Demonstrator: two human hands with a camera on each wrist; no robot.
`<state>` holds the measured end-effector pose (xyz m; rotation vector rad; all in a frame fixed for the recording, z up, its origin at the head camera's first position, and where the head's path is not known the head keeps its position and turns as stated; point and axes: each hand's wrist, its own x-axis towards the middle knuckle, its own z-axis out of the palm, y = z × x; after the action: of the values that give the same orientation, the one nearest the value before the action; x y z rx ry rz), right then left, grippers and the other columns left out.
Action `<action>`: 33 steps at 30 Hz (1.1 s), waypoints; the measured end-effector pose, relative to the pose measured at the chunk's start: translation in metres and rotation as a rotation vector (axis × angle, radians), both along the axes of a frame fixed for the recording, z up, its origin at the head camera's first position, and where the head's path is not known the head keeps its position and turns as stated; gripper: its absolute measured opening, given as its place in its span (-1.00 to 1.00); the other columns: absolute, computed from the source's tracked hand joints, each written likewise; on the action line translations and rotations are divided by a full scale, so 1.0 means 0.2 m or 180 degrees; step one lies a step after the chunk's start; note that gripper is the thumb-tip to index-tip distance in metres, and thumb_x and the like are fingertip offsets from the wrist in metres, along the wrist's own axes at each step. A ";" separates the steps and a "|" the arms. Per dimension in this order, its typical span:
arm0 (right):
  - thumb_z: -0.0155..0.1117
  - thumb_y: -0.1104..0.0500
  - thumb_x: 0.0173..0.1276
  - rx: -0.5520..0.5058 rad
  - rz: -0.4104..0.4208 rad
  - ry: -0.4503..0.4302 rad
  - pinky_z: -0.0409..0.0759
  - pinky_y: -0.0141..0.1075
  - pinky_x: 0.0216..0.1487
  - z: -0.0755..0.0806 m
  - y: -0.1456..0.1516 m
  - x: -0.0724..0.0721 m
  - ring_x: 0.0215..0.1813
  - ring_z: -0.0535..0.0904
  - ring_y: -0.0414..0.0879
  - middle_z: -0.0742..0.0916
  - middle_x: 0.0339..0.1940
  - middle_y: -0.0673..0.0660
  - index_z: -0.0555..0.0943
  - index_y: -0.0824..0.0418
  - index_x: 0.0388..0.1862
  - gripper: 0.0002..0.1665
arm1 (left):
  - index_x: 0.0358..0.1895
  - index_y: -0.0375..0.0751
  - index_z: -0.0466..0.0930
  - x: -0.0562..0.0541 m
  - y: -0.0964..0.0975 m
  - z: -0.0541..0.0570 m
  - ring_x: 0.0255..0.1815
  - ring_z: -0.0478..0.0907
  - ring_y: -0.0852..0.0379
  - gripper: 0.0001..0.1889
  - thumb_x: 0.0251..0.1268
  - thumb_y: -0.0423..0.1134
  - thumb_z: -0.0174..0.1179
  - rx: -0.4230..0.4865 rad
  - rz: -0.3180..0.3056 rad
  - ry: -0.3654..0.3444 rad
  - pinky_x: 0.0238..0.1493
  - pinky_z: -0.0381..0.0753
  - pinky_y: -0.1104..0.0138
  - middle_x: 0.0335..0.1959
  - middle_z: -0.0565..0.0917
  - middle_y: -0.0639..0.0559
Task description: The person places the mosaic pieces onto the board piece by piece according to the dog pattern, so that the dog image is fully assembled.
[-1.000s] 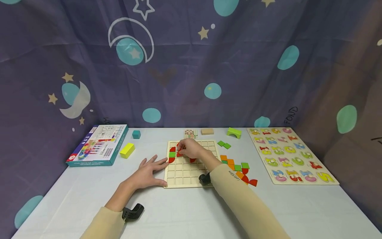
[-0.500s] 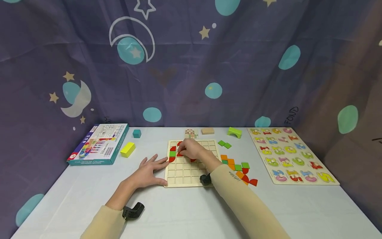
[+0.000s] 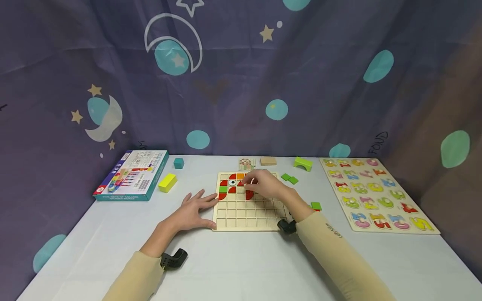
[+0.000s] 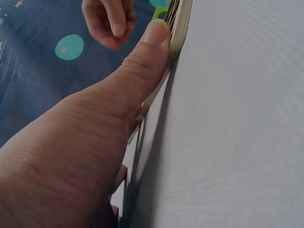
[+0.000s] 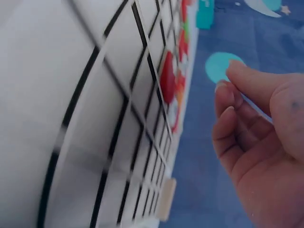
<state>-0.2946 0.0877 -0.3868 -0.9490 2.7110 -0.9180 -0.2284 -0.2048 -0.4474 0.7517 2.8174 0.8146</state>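
My left hand (image 3: 192, 214) lies with fingers spread at the left edge of a light wooden grid board (image 3: 241, 221); in the left wrist view its thumb (image 4: 147, 54) presses along the board's side. Over the board's upper middle hovers my right hand (image 3: 263, 184), fingers loosely curled and a gap between thumb and index finger, nothing seen between them. Near these fingertips are a small red tile (image 3: 240, 183) and an orange tile (image 3: 240, 176). A white eye tile (image 3: 232, 182) sits among red rounded tiles, above a green square tile (image 3: 223, 189). Another red tile (image 5: 167, 78) sits apart on the grid.
Behind the board lie a pattern card (image 3: 246, 164) and a wooden block (image 3: 268, 161). Green tiles (image 3: 289, 178) and a green arch (image 3: 303, 164) are to its right, with a number puzzle (image 3: 376, 196) beyond. At left are yellow (image 3: 167, 183) and teal blocks (image 3: 178, 163) and a box (image 3: 132, 175).
My right hand has lifted and shifted right, uncovering the eye tile and the tiles around it. Its fingers have loosened. My left hand keeps its place at the board; the head view has turned slightly.
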 end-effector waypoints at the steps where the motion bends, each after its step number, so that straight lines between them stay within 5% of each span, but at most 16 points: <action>1: 0.31 0.22 0.46 -0.0032 -0.0006 -0.0016 0.59 -0.23 -0.17 0.01 0.03 0.01 -0.23 0.58 -0.13 0.73 -0.18 -0.01 0.73 0.26 -0.01 -0.80 | 0.46 -0.08 0.44 0.00 0.00 0.00 0.61 -0.14 -0.28 -0.02 -0.07 0.29 0.51 0.0004 0.0008 0.0010 0.45 -0.34 -0.32 0.54 0.29 0.06; 16: 0.32 0.18 0.46 -0.0174 -0.0326 -0.0095 0.60 -0.29 -0.25 0.06 0.54 0.25 -0.30 0.55 -0.09 0.73 -0.24 0.03 0.71 0.30 -0.02 -0.77 | 0.45 -0.08 0.44 0.00 -0.01 0.02 0.62 -0.16 -0.27 -0.02 -0.11 0.25 0.54 0.0046 0.0033 0.0010 0.46 -0.35 -0.30 0.54 0.29 0.07; 23: 0.32 0.20 0.45 -0.0154 -0.0603 -0.0449 0.65 -0.27 -0.28 0.02 0.77 0.35 -0.33 0.61 0.05 0.72 -0.28 0.11 0.69 0.30 -0.02 -0.77 | 0.46 -0.07 0.42 0.02 -0.01 0.00 0.62 -0.17 -0.23 0.01 -0.11 0.29 0.52 0.0036 0.0058 -0.0062 0.47 -0.36 -0.28 0.54 0.27 0.09; 33: 0.38 0.13 0.41 -0.0079 -0.0595 -0.0653 0.63 -0.33 -0.23 -0.04 0.88 0.39 -0.21 0.57 -0.01 0.71 -0.21 0.04 0.69 0.26 -0.02 -0.73 | 0.47 -0.08 0.41 -0.01 -0.01 -0.01 0.62 -0.18 -0.24 0.00 -0.09 0.29 0.52 0.0045 -0.0010 0.0001 0.47 -0.36 -0.27 0.55 0.26 0.10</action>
<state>-0.2157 0.2645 -0.3943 -0.5756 2.6492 -1.0216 -0.2308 -0.2065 -0.4496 0.7579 2.8129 0.8349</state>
